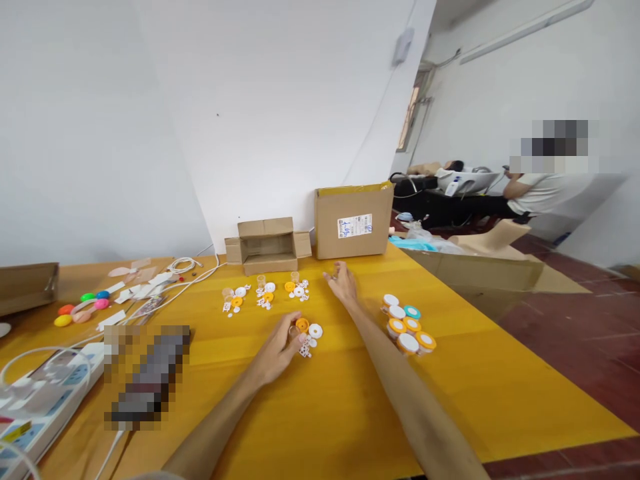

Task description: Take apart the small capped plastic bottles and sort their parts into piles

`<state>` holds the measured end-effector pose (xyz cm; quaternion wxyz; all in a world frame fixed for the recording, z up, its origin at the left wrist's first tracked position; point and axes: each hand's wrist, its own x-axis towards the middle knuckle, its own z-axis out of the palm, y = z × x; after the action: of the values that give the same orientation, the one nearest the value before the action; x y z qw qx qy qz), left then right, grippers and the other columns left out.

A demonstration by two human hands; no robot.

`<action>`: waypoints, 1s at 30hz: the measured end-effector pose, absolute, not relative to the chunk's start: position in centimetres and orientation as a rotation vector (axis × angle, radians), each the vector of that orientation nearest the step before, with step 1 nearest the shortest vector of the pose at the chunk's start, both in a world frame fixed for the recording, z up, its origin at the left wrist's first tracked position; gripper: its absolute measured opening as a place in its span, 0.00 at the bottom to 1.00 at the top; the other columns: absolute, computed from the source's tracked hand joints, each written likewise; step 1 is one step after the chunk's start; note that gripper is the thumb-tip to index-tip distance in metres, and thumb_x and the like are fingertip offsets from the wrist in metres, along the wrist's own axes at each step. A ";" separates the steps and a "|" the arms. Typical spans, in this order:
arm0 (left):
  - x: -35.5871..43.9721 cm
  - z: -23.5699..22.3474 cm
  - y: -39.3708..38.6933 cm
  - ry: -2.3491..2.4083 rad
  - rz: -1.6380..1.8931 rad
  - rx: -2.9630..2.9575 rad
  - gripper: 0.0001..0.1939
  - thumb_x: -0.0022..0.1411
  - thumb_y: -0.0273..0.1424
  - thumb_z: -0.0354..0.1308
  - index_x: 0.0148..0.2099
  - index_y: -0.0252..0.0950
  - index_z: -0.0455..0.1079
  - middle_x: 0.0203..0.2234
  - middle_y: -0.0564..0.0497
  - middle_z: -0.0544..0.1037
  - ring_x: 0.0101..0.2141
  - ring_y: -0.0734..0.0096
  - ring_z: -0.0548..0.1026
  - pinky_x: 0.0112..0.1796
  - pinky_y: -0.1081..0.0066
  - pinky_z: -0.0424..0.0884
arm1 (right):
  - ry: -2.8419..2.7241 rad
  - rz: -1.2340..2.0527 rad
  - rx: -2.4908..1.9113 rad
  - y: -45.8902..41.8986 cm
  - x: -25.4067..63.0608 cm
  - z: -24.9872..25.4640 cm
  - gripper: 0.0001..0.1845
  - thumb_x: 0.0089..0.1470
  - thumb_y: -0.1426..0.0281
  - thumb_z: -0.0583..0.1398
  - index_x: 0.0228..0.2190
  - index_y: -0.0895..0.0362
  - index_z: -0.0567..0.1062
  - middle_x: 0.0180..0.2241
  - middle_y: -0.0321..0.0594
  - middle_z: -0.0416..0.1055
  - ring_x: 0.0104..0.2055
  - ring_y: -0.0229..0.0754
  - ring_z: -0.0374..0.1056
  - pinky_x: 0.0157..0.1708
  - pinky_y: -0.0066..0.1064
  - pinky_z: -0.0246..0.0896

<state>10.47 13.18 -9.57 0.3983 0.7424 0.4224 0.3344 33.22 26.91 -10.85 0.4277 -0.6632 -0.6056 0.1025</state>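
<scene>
My left hand (281, 343) curls its thumb and fingers around a clear plastic cup (294, 331), partly hidden by the fingers. Beside it on the table lie an orange cap (302, 325), a white round lid (315, 331) and small white dice-like pieces with dark spots (305, 349). My right hand (343, 283) hovers over the table in front of the closed cardboard box, fingers apart, nothing seen in them. Behind my left hand sit three similar sets of parts, with orange caps (237, 302), white lids (270, 287) and clear cups (261, 282).
Several lidded containers (408, 343) stand together at the right. An open small carton (269, 251) and the closed cardboard box (354, 230) rest at the back. Cables, a power strip (65, 393), a dark pixelated object (155, 373) and coloured ovals (63, 320) occupy the left. Another person sits far right.
</scene>
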 end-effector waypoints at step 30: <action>10.1 -9.8 13.4 1.032 0.758 2.044 0.34 0.64 0.45 0.57 0.67 0.41 0.53 0.63 0.42 0.61 0.63 0.55 0.60 0.63 0.58 0.56 | -1.086 0.458 -1.341 25.9 32.3 -11.7 0.23 0.57 0.52 0.50 0.45 0.54 0.71 0.50 0.47 0.73 0.55 0.49 0.68 0.54 0.43 0.63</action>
<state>10.09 13.37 -9.82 0.3565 0.7917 0.3998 0.2937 32.30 25.90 -11.70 0.6274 -0.5848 -0.4739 0.1997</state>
